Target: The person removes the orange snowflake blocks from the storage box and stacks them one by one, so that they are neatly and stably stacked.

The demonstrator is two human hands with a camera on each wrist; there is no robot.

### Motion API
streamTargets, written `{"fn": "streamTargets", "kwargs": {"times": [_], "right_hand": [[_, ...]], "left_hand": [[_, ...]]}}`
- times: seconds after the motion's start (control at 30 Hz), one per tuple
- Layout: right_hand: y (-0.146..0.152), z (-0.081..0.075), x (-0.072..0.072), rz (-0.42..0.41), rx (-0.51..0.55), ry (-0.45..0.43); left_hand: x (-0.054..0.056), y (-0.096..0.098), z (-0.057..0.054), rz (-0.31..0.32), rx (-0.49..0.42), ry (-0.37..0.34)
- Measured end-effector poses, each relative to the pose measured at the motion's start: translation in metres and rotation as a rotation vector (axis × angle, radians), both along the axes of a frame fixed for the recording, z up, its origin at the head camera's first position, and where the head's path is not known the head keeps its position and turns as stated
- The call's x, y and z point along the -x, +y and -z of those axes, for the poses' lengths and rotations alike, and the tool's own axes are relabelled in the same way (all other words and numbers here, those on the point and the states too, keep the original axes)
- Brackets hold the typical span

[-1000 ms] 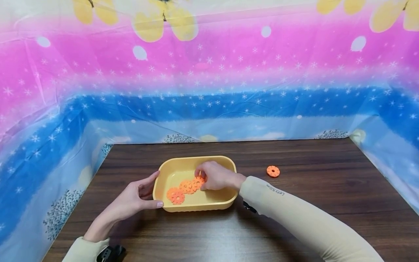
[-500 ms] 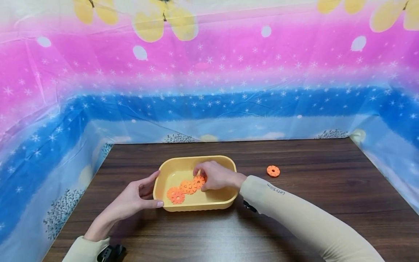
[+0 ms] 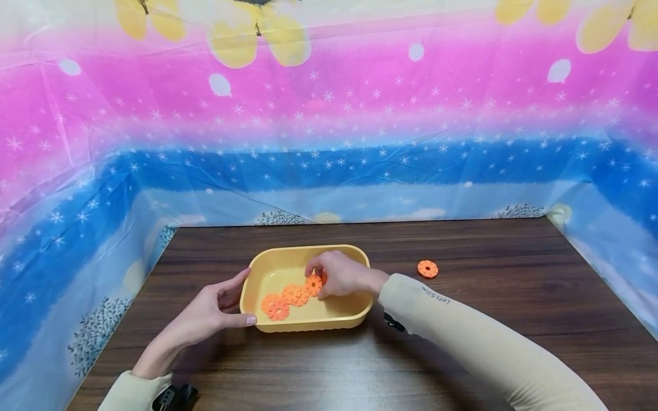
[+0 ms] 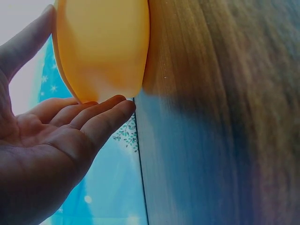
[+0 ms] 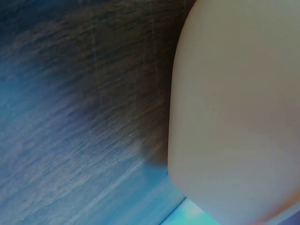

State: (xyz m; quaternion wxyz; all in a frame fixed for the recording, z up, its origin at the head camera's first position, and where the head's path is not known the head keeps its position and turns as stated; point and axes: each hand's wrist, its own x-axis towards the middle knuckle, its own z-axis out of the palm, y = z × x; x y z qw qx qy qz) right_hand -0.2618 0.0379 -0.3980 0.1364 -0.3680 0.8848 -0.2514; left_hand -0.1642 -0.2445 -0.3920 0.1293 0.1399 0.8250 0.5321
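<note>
A yellow plastic bin (image 3: 308, 327) sits on the dark wooden table. My left hand (image 3: 208, 311) grips its left end, thumb at the front corner and fingers along the end wall; the left wrist view shows the hand (image 4: 65, 126) against that end wall (image 4: 103, 51). Several orange notched interlocking discs (image 3: 279, 310) lie overlapping on the bin's floor. Inside the bin, my right hand (image 3: 341, 275) pinches an orange disc (image 3: 313, 285) at its edge, fingertips partly hidden. In the right wrist view, the bin's outer wall (image 5: 229, 108) hides that hand.
One more orange disc (image 3: 428, 269) lies on the table (image 3: 478, 319) right of the bin. A printed pink and blue cloth (image 3: 329, 165) hangs along the table's back and sides.
My right hand has shifted very slightly, with the disc at its fingertips turning a little. My left hand and the bin stay in place.
</note>
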Motion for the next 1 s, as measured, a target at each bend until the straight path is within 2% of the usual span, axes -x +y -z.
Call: {"fn": "streamTargets", "kwargs": {"times": [0.37, 0.7, 1.0], "right_hand": [[0.007, -0.009, -0.004, 0.01, 0.011, 0.031], [0.025, -0.022, -0.007, -0.011, 0.096, 0.055], [0.048, -0.034, -0.007, 0.057, 0.146, 0.066]], "left_hand": [[0.001, -0.002, 0.003, -0.029, 0.032, -0.007], [0.0, -0.002, 0.004, -0.025, 0.019, -0.012], [0.0, 0.0, 0.002, -0.029, 0.028, -0.009]]}}
